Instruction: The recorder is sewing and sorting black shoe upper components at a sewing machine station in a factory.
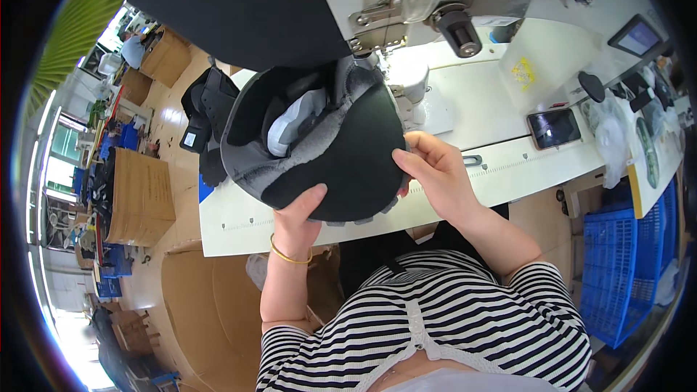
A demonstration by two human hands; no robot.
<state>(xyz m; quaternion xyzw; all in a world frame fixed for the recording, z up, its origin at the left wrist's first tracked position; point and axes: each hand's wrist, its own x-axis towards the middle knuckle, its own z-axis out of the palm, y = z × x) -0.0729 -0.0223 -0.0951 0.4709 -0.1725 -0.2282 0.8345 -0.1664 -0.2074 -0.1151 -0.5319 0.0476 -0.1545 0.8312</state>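
A black, rounded cap-like fabric piece (348, 152) with grey fuzzy bands and a pale grey inner part is held up in front of the sewing machine (392, 18). Its far edge reaches under the machine's needle area. My left hand (299, 210) grips the near left rim, thumb on top and the other fingers hidden below. At the right rim, my right hand (435, 170) pinches the edge between thumb and fingers. What exactly the piece is cannot be told.
Beneath the piece is a white table (232, 225) with a ruler strip. A phone (553, 128) lies to the right, near plastic bags (608, 131). Black goods (210, 109) hang at the left edge. Blue crates (617, 268) and a cardboard box (210, 305) stand below.
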